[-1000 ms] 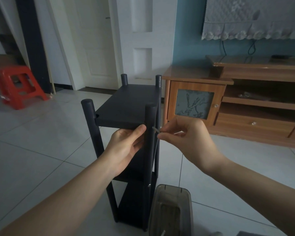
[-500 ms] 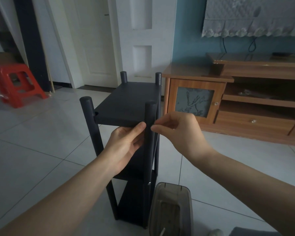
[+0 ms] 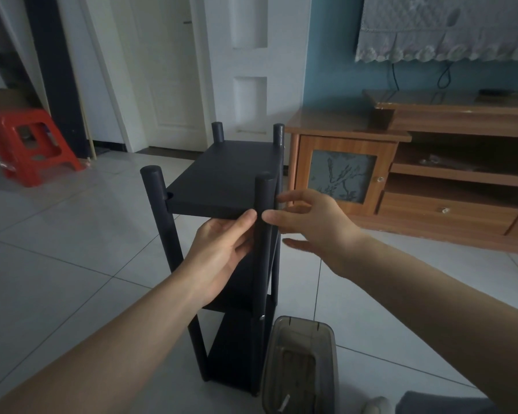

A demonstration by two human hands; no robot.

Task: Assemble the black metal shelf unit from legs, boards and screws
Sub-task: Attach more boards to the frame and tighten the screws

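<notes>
Shelf unit [image 3: 228, 180] under my hands: matt black, smooth boards, round legs same dull finish. Near right, translucent smoky plastic box [image 3: 299, 369], slightly glossy. Floor [image 3: 57, 249]: pale glazed tiles, soft sheen. Far left, red plastic stool [image 3: 27, 144], shiny. Far right, TV cabinet [image 3: 416, 162]: glossy wood-look veneer. Above it, pale lace-edged cloth cover [image 3: 446, 25].

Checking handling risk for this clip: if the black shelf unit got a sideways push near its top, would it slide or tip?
Probably tip: the black shelf unit stands tall and narrow on thin legs. The smooth tiled floor might let it slide first. The left hand at the front leg seems to steady it.
</notes>
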